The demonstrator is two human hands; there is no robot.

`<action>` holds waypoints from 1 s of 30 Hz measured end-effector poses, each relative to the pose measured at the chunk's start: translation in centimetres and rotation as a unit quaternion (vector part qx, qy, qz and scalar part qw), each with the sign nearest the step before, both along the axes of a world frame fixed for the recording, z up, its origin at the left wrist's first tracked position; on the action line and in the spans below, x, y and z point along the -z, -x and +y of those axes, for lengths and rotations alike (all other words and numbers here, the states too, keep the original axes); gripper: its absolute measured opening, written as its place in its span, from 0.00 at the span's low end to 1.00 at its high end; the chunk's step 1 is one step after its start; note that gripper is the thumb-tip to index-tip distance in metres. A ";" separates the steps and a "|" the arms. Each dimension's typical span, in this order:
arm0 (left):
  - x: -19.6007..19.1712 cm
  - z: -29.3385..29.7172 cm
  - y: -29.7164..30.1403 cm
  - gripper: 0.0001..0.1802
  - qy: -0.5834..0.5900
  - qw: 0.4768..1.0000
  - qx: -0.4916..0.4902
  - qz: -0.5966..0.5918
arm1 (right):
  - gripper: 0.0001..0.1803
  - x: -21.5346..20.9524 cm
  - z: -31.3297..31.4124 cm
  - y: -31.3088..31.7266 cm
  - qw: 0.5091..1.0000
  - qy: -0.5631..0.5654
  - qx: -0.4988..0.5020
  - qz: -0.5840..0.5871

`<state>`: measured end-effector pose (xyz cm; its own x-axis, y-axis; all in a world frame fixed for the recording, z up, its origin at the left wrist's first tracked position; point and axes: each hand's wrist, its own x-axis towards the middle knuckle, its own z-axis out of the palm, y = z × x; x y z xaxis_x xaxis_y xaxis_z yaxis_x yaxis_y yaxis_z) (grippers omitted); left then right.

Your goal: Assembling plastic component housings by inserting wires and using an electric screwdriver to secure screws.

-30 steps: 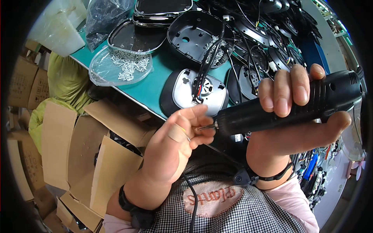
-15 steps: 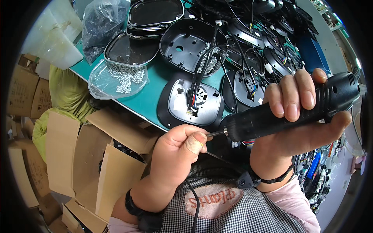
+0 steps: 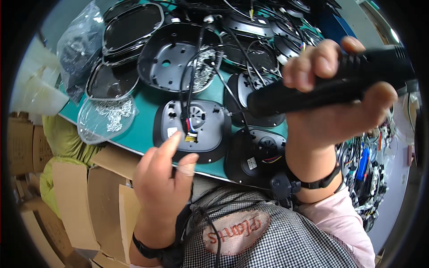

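My right hand (image 3: 328, 123) is wrapped round a black electric screwdriver (image 3: 286, 98), which points left over the bench. Its thin bit is blurred and ends near the right side of a dark oval housing plate (image 3: 212, 127); contact cannot be told. This plate lies near the bench's front edge, with a round vent and a bundle of coloured wires in its middle. Beside its lower left edge is my left hand (image 3: 158, 192), empty, thumb and forefinger apart. Another black plate (image 3: 239, 163) lies right of it, and one more (image 3: 243, 91) sits behind, partly under the screwdriver.
A deep black shell (image 3: 154, 56) holds loose silver screws (image 3: 205, 67). More screws (image 3: 116, 118) lie in a clear plastic bag at the left. Glossy oval covers (image 3: 132, 29) are stacked behind it. Open cardboard boxes (image 3: 71, 201) stand left of the bench; tangled wired parts crowd the back.
My left hand has let go of the screwdriver's bit tip, opened and moved left. The screwdriver has risen away from my body in my right hand. The whole view has shifted.
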<state>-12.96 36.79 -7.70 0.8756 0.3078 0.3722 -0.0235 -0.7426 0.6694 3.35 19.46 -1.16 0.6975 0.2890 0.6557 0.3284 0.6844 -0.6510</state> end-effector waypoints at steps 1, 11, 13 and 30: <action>0.5 0.3 -0.1 0.22 -0.025 1.000 -0.009 -0.002 | 0.39 -0.1 0.8 0.2 1.000 0.008 -0.003 -0.029; 2.0 0.2 0.2 0.21 -0.042 0.997 0.012 0.069 | 0.29 1.6 1.9 0.2 0.994 0.060 0.097 0.002; 2.0 0.2 0.1 0.21 -0.032 0.996 0.012 0.080 | 0.28 1.9 1.9 0.1 0.992 0.067 0.109 -0.014; 4.1 0.7 -0.6 0.18 -0.027 0.998 0.038 -0.043 | 0.22 3.0 4.4 -1.5 0.963 0.130 0.172 -0.162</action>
<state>-12.32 37.45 -11.82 0.8600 0.2192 0.4609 -0.1370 -0.7708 0.6221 4.89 23.82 -4.16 0.5516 0.2617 0.7920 0.7215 0.3267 -0.6105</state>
